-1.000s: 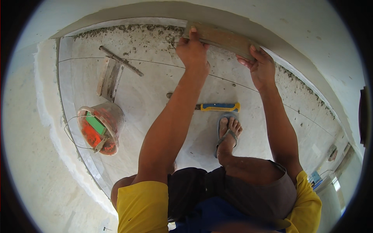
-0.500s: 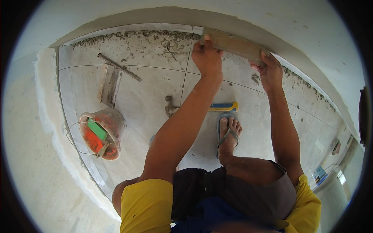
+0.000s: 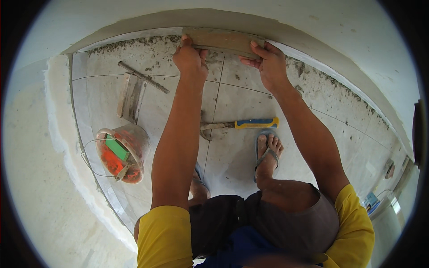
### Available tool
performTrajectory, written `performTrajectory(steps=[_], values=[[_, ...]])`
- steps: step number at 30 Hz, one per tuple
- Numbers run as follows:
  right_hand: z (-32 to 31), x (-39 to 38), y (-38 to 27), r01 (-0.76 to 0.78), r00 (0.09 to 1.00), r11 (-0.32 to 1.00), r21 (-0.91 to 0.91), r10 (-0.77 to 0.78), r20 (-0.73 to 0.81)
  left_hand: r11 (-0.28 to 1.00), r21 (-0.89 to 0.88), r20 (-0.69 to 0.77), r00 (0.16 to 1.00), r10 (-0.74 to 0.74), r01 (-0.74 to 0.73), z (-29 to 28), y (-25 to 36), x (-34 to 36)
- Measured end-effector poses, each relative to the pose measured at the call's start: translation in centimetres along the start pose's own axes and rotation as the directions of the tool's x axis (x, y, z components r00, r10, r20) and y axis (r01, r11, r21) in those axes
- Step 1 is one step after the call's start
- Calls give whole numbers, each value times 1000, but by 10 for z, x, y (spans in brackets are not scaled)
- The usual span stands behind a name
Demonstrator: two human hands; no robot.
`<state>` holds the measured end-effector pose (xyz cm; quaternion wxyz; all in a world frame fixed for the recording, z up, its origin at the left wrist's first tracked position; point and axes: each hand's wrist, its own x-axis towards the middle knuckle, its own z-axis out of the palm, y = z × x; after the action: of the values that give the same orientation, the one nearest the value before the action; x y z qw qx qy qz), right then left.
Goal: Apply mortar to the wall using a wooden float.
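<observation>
A flat brown board (image 3: 223, 41) lies lengthwise along the foot of the wall, its long side against the pale skirting strip (image 3: 321, 64). My left hand (image 3: 189, 59) grips its left end with the thumb on the front face. At its right end my right hand (image 3: 270, 67) holds on, thumb on the face and fingers tucked under the lower edge. Crumbs of grey mortar (image 3: 154, 44) are scattered on the floor tiles beside the board. Between my forearms lies a claw hammer (image 3: 257, 123) with a blue and yellow handle; my left forearm partly covers its head.
Left of my arm a mortar-stained bucket (image 3: 142, 142) holds a green block (image 3: 117, 148) and a brush-like tool. Beyond it lie a dirty metal channel piece (image 3: 131, 99) and a rod (image 3: 144, 77). My sandalled foot (image 3: 268, 154) stands below the hammer. Blue items (image 3: 371, 202) are at far right.
Both hands have carried the board leftward along the wall, and it now sits more level in view. More of the hammer and my left foot have come into sight.
</observation>
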<state>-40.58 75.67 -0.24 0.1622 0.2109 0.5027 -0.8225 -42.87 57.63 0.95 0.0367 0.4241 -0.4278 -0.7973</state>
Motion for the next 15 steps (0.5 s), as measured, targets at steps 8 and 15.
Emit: performTrajectory(steps=[8,15], values=[[-7,2,-2,23,1000,998,56,-23,6,999,-19,36,998,49,-49,4,-1,2],[-26,-6,-13,37,999,997,71,-38,3,1000,-9,10,1000,20,-19,16,-15,-11]])
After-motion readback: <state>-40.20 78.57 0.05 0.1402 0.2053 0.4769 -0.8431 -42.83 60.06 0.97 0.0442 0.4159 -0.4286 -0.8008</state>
